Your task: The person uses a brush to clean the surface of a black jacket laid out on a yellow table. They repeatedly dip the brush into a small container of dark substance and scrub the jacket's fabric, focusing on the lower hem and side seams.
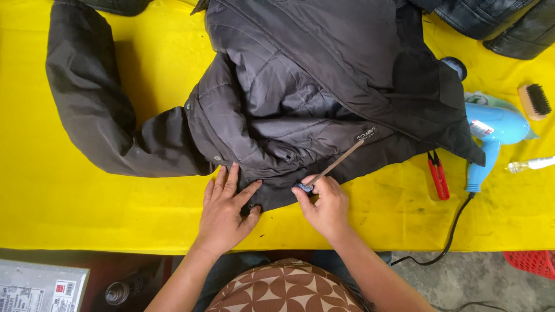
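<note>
A dark grey padded jacket lies spread over a yellow table cover, one sleeve curling off to the left. My left hand rests flat on the jacket's lower hem, fingers apart. My right hand pinches a thin grey stick-like tool with a small blue end near my fingertips. The tool slants up to the right across the hem, its far tip near a small label on the jacket.
A light blue hair dryer with a black cord lies at the right, red snips beside it. A wooden brush and a clear small bottle sit at the far right. Denim garments lie at the top right.
</note>
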